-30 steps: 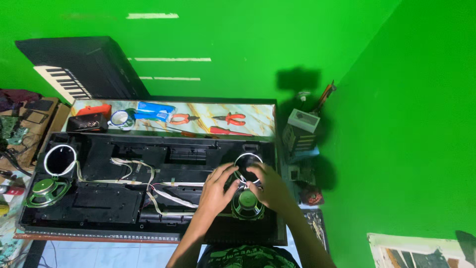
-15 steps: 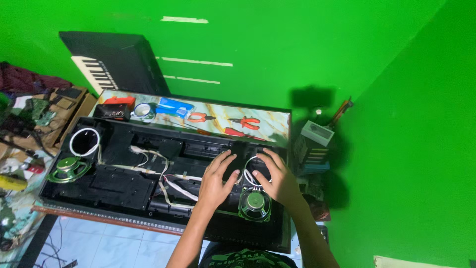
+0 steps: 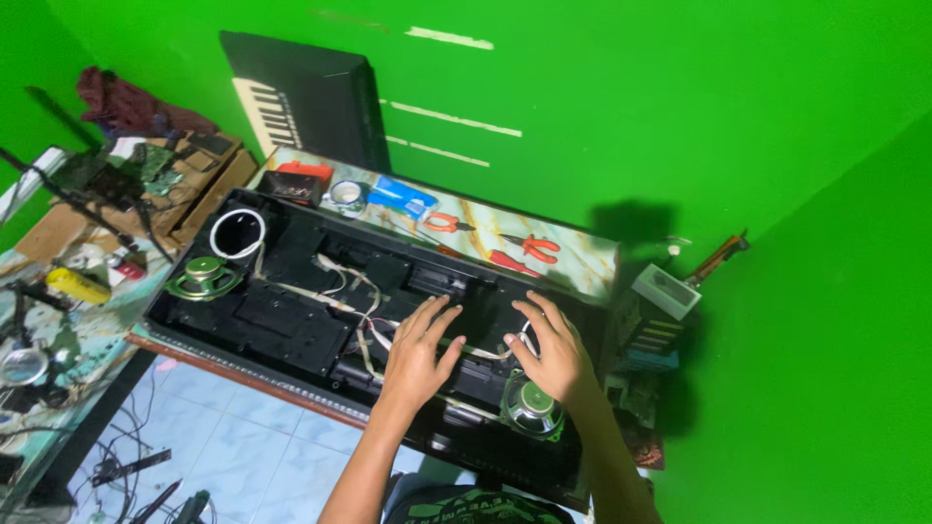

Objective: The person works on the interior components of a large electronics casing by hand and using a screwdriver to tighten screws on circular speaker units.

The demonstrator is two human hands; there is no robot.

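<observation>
Two bare hands rest palm-down inside an opened black keyboard casing (image 3: 291,320) that lies across a table, its long side toward the person. Left hand (image 3: 419,347) lies flat with fingers spread apart, pressing on the black inner panel and the pale ribbon cables (image 3: 359,330) that cross it; it clamps nothing. Right hand (image 3: 551,349) is likewise open, fingers splayed over a round speaker opening, and grips nothing. Just below the right wrist sits a loose round speaker (image 3: 532,408) with a green frame, resting on the casing's near right corner. A second green-framed speaker (image 3: 204,277) lies at the far left end, beside a white-rimmed round opening (image 3: 238,233).

Behind the casing, on the marbled tabletop (image 3: 582,257), lie red-handled pliers (image 3: 529,250), orange-handled cutters (image 3: 445,223), a blue packet (image 3: 401,197) and a roll of tape (image 3: 347,193). Another black keyboard (image 3: 301,97) leans upright against the green wall. To the left, a cluttered side table (image 3: 58,320) holds circuit boards and small parts; cables trail over the tiled floor (image 3: 243,456) below.
</observation>
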